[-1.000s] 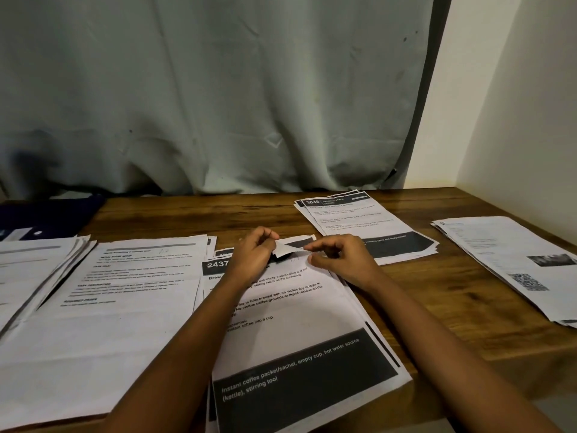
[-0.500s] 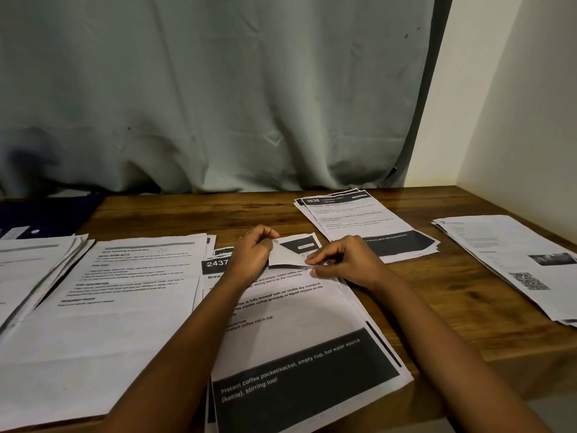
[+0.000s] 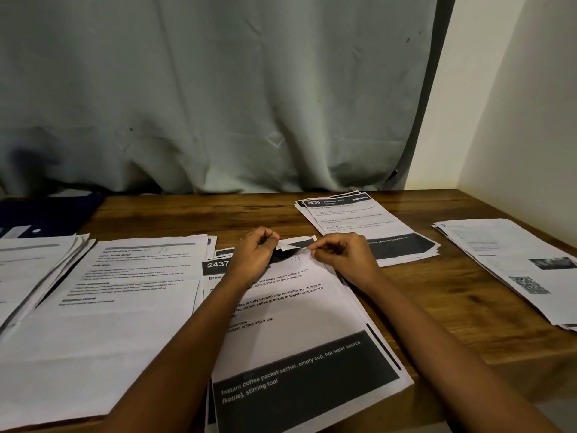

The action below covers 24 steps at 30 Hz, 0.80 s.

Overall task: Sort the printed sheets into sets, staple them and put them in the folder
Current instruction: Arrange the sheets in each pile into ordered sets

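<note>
A set of printed sheets (image 3: 299, 323) headed "2437", with a black band at the bottom, lies in front of me on the wooden table (image 3: 437, 307). Its top right corner (image 3: 296, 243) is folded up. My left hand (image 3: 253, 256) pinches that corner from the left and my right hand (image 3: 343, 257) pinches it from the right. A handwritten mark shows on the sheet just below the corner. No stapler is in view. A dark blue folder (image 3: 40, 215) lies at the far left of the table.
A wide white pile (image 3: 103, 310) lies left of the "2437" set, with a further pile (image 3: 28, 267) at the left edge. A "3638" pile (image 3: 365, 226) sits behind my right hand. Another pile (image 3: 515, 267) lies at the right. A curtain hangs behind the table.
The folded corner has been pressed lower and narrower between my fingers than half a second ago. Both hands stay at the corner.
</note>
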Motion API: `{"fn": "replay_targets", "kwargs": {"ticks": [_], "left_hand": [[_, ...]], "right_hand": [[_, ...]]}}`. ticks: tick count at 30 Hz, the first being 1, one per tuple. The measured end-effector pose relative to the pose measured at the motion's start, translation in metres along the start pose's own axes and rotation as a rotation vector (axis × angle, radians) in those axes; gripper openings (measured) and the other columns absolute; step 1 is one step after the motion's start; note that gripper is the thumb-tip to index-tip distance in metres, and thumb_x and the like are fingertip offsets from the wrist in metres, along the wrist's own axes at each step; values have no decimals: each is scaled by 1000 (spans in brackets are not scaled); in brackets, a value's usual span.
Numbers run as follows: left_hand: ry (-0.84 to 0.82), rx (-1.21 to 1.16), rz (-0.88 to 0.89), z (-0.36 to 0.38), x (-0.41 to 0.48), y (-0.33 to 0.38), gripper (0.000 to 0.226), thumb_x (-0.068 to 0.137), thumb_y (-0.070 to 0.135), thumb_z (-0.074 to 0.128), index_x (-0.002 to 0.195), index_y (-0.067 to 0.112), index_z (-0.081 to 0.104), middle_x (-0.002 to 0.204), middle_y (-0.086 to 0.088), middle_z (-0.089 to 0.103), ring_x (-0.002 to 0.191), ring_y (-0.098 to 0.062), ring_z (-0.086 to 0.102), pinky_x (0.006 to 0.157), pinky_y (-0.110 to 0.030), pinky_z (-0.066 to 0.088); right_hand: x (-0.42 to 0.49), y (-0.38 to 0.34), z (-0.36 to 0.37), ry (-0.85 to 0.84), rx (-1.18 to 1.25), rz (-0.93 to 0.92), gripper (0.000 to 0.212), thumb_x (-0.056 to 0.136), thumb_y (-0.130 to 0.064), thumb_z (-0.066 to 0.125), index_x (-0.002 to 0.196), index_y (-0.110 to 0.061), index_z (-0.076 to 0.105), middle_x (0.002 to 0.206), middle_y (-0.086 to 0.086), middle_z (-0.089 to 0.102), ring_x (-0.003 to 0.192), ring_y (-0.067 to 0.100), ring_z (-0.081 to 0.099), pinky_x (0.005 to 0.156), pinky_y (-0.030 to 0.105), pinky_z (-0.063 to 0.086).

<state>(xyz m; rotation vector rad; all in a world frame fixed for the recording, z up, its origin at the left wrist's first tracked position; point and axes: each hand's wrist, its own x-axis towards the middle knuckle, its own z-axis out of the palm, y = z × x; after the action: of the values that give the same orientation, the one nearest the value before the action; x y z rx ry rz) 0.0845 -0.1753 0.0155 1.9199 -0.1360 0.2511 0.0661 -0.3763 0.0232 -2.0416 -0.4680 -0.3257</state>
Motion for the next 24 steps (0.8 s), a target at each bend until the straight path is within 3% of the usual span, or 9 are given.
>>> {"fn": "replay_targets", "kwargs": {"ticks": [5,8,12,17,21,24], "left_hand": [[-2,2,-3,0,1,-2,15,98,24,49,99,22,64,100,4,60,89,-14,56,70,-28,45],[-2,-12,-10,0,3,-2,16,96,16,50,98,26,62,102,1,62,87,-17,58,70,-31,47],[-35,-33,2,0,3,-4,24,93,10,52,107,28,61,111,4,65,100,-16,61,82,-35,54],[-39,-47,15,-1,2,-4,29,94,8,50,115,25,60,119,4,62,104,-12,58,70,-21,46],[-24,-15,26,-1,2,-2,29,96,7,48,118,23,59,123,6,58,111,-12,53,69,-14,39],[-21,-7,29,-1,2,-3,27,97,9,47,114,25,60,121,6,59,109,-12,53,78,-20,41]], "right_hand": [[3,1,1,38,85,59,10,79,-11,76,85,-18,76,81,-7,73,77,4,67,69,16,52],[6,4,0,63,142,119,7,79,-15,75,86,-15,76,85,-2,74,84,12,68,76,22,54],[9,8,-1,93,204,208,9,84,-19,71,92,-15,74,93,-2,74,90,15,68,77,24,54],[13,12,1,115,85,258,12,85,-16,70,95,-24,69,95,-2,72,91,15,67,78,32,56],[10,6,0,194,8,205,16,87,-14,68,101,-19,67,96,-6,68,88,7,63,75,18,53],[6,1,-1,187,-23,73,16,85,-23,70,102,-21,70,104,-11,65,96,3,58,77,13,47]]}}
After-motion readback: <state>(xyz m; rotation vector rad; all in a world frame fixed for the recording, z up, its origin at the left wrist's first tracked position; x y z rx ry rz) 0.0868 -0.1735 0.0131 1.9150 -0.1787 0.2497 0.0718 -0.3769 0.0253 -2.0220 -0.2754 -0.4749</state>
